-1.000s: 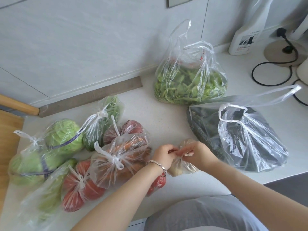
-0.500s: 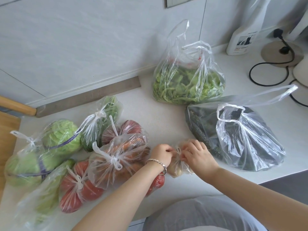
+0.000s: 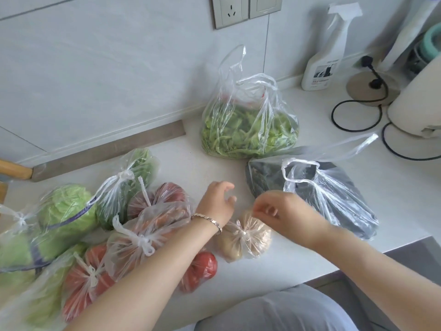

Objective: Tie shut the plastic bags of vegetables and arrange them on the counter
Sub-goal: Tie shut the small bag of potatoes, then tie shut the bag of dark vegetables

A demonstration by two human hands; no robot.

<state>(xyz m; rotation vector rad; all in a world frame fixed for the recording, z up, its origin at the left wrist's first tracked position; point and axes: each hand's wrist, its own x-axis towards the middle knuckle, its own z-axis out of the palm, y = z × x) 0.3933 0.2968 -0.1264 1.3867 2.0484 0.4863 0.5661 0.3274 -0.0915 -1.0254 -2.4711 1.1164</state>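
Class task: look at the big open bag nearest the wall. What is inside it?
The open bag holds a heap of long green vegetables, probably beans. Something red shows near its handles, too crumpled to identify. Whatever lies beneath the heap is covered.

Pale tiled wall (image 3: 95, 68), grey socket plate (image 3: 247, 10), white counter (image 3: 195, 168).

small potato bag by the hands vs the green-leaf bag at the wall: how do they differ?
The potato bag is knotted shut at its neck; the green-leaf bag gapes open, handles loose and standing up. The potato bag is far smaller than the green-leaf bag. The potato bag holds pale tan lumps near the counter's front edge; the green-leaf bag holds greens by the wall. Both are clear plastic on the counter.
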